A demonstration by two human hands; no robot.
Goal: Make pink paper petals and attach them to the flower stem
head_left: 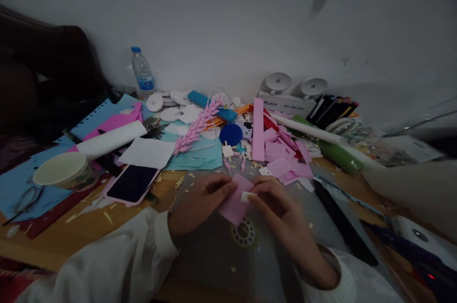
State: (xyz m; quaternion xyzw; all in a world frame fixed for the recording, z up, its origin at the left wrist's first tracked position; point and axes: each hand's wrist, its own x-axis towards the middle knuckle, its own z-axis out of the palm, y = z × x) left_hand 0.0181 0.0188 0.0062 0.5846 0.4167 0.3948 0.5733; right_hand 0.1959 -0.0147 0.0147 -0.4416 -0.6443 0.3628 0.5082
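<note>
A small pink paper piece (233, 205) is held up between both hands over the grey mat. My left hand (205, 198) pinches its left edge between thumb and fingers. On the other side, my right hand (276, 205) is closed at the paper's right edge, its thumb on a little white piece (245, 196) lying against the pink surface. What the white piece is, I cannot make out. Just below the paper, a round disc with a ring of holes (243, 232) lies on the mat.
Pink paper strips (259, 131) and scraps pile up behind the hands, beside a pink flower stem (198, 127). At left are a phone (132, 183), a paper bowl (64, 170) and a white roll (112, 139). A water bottle (142, 72) stands by the wall; a black bar (344, 222) lies right.
</note>
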